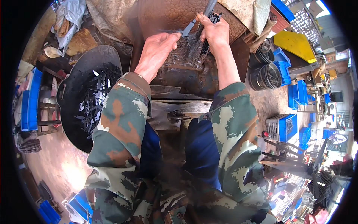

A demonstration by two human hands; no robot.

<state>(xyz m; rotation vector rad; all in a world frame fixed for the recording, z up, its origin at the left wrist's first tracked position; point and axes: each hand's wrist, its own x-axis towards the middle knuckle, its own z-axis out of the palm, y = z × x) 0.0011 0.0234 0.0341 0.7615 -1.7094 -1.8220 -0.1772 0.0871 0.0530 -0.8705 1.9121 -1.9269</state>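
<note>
Between the thumb and fingers of my left hand [158, 46] is a small flat grey metal piece [188, 28], its tip angled up to the right. My right hand [217, 33] is closed around a bundle of thin dark metal strips [215, 17], whose ends show above and below the fingers. Beside its thumb a long dark bar [210, 6] slants down toward the wet, grimy work surface [181, 56]. Both hands are over this surface, close together. Where the bar's lower end rests I cannot make out.
At my left stands a large black basin [69, 104] with many loose dark metal strips [93, 102] inside. Black buckets [265, 77] and blue crates [286, 127] are on the right. A brown, textured sheet [164, 15] and sacking [110, 16] lie beyond the work surface.
</note>
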